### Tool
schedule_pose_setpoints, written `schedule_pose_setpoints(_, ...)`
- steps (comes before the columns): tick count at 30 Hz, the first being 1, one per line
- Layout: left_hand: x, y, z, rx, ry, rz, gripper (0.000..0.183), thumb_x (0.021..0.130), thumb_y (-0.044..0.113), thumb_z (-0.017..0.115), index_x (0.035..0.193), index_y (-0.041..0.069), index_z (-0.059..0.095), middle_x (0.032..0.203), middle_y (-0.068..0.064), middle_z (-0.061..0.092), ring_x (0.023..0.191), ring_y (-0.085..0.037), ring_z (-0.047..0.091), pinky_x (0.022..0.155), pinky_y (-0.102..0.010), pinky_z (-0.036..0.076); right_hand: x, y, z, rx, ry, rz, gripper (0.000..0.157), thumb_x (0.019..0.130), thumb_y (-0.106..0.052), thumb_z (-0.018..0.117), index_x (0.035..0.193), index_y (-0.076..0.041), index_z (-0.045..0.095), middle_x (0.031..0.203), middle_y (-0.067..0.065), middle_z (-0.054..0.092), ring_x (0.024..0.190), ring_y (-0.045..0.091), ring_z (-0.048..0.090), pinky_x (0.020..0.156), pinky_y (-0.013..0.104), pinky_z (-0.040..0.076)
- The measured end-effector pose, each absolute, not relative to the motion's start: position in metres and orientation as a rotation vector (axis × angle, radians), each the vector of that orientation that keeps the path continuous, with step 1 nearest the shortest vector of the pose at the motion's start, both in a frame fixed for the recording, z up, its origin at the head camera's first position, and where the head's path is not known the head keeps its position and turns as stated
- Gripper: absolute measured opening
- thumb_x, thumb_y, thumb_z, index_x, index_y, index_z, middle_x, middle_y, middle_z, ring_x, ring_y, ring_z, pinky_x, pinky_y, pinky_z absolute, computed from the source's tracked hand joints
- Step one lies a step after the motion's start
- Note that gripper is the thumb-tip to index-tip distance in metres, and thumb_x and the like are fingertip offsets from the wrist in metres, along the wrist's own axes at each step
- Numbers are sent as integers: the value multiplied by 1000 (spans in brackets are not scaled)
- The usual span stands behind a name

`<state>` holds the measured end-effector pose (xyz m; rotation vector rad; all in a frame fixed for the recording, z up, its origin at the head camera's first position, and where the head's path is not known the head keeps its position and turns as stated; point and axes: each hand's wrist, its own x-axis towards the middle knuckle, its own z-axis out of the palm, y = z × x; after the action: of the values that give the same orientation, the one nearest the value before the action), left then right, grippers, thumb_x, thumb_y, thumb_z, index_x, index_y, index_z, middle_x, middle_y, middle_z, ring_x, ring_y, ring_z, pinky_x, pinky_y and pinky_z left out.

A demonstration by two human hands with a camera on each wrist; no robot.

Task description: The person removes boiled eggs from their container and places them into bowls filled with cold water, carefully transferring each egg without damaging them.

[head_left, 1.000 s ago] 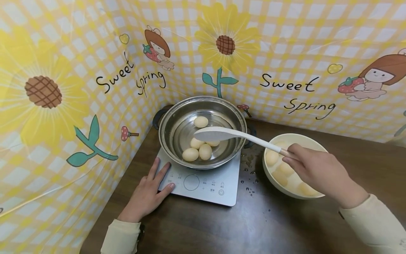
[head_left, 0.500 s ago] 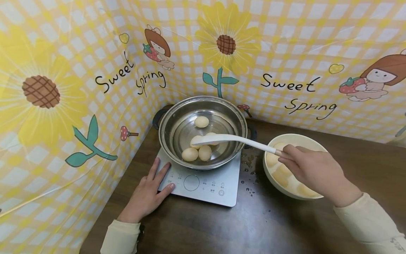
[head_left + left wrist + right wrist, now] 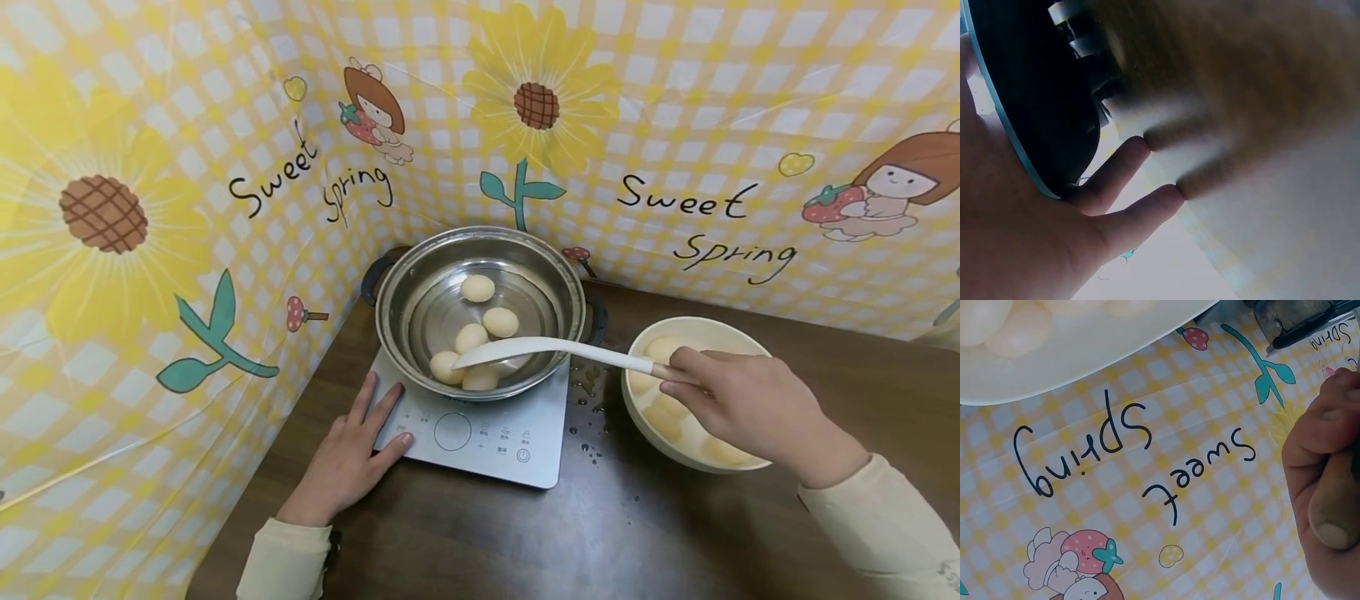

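My right hand (image 3: 750, 408) grips a white spoon (image 3: 592, 353) by its wooden handle, whose rounded end (image 3: 1334, 526) shows in the right wrist view. The spoon's bowl dips into a steel pot (image 3: 390, 342) among several pale eggs (image 3: 477, 288), overlapping the near ones. Water lies in the pot, which sits on a white induction cooktop (image 3: 480, 454). My left hand (image 3: 337, 458) rests with fingers spread at the cooktop's left front corner. In the left wrist view, two of its fingertips (image 3: 1169, 197) touch the table beside the cooktop's dark underside (image 3: 1041, 94).
A cream bowl (image 3: 637, 417) with several eggs stands on the dark wooden table (image 3: 465, 542), partly under my right hand. Water drops (image 3: 588, 417) lie between cooktop and bowl. Yellow checked cloth (image 3: 660, 133) covers the walls behind and to the left.
The spoon's bowl has moved toward the pot's near side, over the front eggs. Eggs behind it show more fully, and one front egg has shifted nearer the rim. The left hand stays put.
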<state>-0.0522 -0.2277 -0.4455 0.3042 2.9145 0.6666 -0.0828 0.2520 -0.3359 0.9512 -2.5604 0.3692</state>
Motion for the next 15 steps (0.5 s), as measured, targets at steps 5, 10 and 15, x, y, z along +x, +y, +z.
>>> schedule_pose_setpoints(5, -52, -230, -447, 310, 2921, 676, 72, 102, 53, 53, 162, 19, 29, 169, -11, 2, 123, -59, 44, 92, -70, 38, -86, 248, -334, 992, -2580, 372, 38, 105, -56, 44, 90, -24, 58, 65, -22, 36, 52, -1, 30, 45, 25, 27)
schedule_pose_setpoints(10, -52, -230, -447, 314, 2924, 678, 72, 102, 52, 54, 161, 19, 30, 169, -11, 2, 123, -59, 44, 92, -70, 38, -87, 246, -332, 1033, -2615, 390, 24, 101, -45, 61, 88, -26, 56, 65, -23, 32, 53, -2, 29, 48, 24, 27)
schedule_pose_setpoints(15, -52, -230, -448, 332, 2922, 670, 72, 103, 53, 53, 162, 19, 29, 169, -12, 1, 122, -58, 45, 91, -70, 39, -86, 247, -328, 1031, -2652, 400, 22, 96, -36, 70, 86, -27, 54, 63, -25, 29, 53, -3, 27, 47, 23, 26)
